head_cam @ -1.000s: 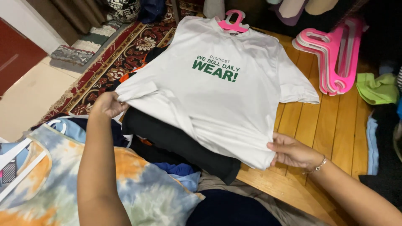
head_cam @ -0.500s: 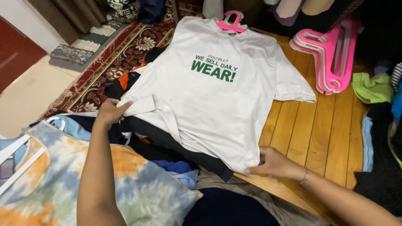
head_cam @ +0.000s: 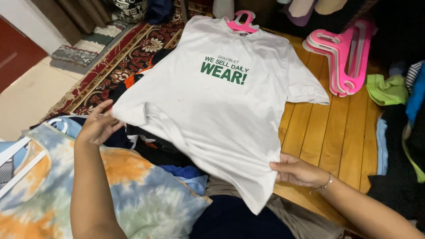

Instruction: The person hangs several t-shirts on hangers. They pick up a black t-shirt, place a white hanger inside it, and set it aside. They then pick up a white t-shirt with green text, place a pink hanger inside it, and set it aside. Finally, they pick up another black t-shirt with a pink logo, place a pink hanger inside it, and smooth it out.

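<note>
White T-shirt [head_cam: 221, 110], short-sleeved, green lettering on the chest: lying spread front-up between the two hands, its collar away from the person and still on a pink hanger [head_cam: 241, 22], its lower part draping over a pile of dark clothes [head_cam: 150, 146].

Left hand [head_cam: 98, 126]: gripping the shirt's near left edge just below the sleeve, thumb and fingers closing on a fold of the cloth (the fingertips themselves are partly hidden by the fabric). Forearm reaching up from the bottom of the view.

Right hand [head_cam: 296, 170]: pinching the hem at the shirt's lower right edge, thumb on top and fingers curling underneath; a thin bracelet [head_cam: 325, 182] is showing at the wrist.

Below and beside the left hand: a tie-dye garment [head_cam: 146, 194] in blue, orange and pale green, lying over the person's side of the heap. Between the two hands, under the shirt's hem: a blue cloth [head_cam: 186, 175] and a dark navy piece [head_cam: 234, 219].

Beyond the right hand: bare wooden floor [head_cam: 336, 128], and farther off a stack of pink hangers [head_cam: 343, 57]. To the right of that hand: a light green cloth [head_cam: 387, 88] and more coloured garments at the frame's edge (too cropped to tell apart).

Beyond the left hand: a red patterned rug [head_cam: 128, 53], a small folded mat [head_cam: 84, 53] past it, and pale tiled floor [head_cam: 26, 97] farther left.
</note>
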